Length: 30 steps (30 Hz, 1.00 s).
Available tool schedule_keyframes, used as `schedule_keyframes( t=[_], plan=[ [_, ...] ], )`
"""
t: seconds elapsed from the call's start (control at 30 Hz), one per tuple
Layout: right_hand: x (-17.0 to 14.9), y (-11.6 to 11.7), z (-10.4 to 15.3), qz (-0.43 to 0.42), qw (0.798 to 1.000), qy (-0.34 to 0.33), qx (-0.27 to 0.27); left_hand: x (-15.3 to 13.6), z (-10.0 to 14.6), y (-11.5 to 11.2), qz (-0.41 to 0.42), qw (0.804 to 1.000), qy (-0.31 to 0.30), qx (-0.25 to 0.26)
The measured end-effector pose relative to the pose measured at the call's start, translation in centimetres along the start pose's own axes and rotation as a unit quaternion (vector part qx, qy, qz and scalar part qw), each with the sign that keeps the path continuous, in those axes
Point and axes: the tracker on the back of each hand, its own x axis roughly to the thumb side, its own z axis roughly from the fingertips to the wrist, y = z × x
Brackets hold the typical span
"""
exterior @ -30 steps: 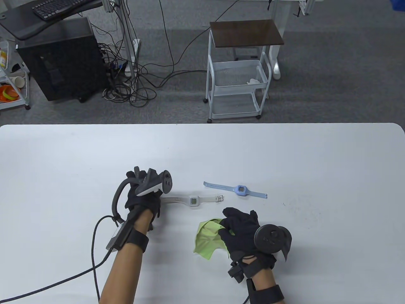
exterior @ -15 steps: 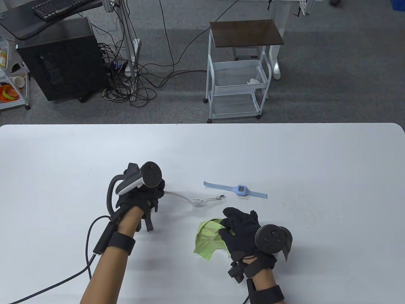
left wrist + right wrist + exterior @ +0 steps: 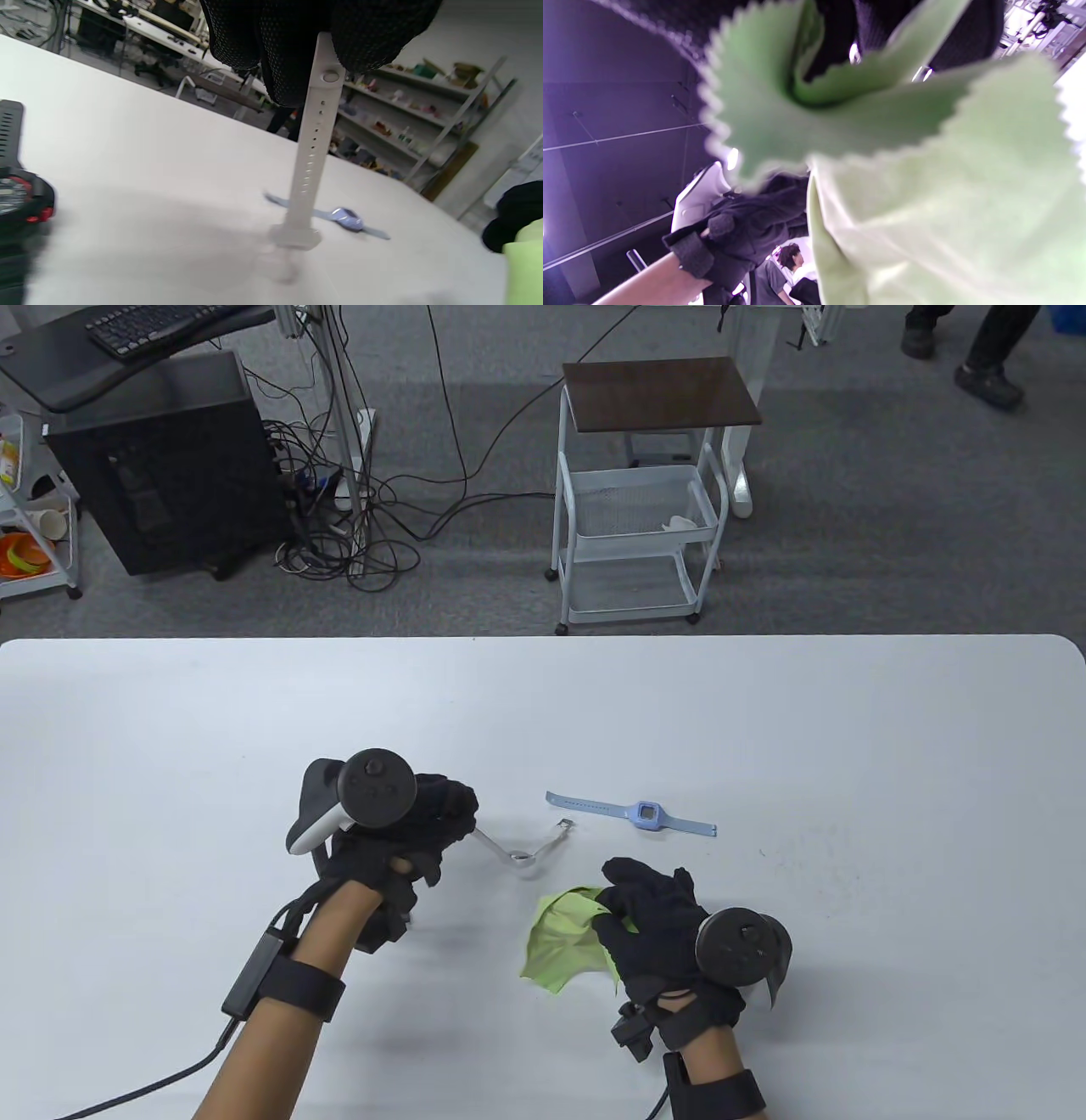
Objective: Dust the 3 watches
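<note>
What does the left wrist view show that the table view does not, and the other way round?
Only the left wrist view shows a black watch with red accents lying on the table. Only the table view shows the whole left hand and the right hand gripping the green cloth. Both show the white watch, held by its strap, and the blue watch lying flat.

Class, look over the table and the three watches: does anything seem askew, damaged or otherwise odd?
Nothing looks damaged. The white watch hangs bent from the left hand, held by one strap end. The blue watch lies flat. The black watch shows only in the left wrist view. The right hand holds a green cloth.
</note>
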Motion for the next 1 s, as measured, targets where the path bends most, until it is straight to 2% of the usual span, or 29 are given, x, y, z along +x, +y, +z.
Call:
schedule_keyframes(
  t=[0.23, 0.53, 0.97, 1.0],
  plan=[
    [-0.1, -0.6, 0.0, -0.026, 0.999, -0.005, -0.024, 1.2, 1.8, 0.5, 0.074, 0.993, -0.058, 0.068],
    [0.0, -1.2, 0.2, -0.066, 0.995, -0.014, -0.074, 3.0, 4.8, 0.3, 0.114, 0.980, -0.102, 0.129],
    [-1.2, -1.3, 0.7, -0.068, 0.990, 0.029, -0.116, 4.9, 6.6, -1.2, 0.187, 0.960, -0.164, 0.127],
    [-1.3, -1.2, 0.7, -0.073, 0.990, 0.032, -0.116, 5.0, 6.6, -1.1, 0.185, 0.962, -0.167, 0.113]
  ],
)
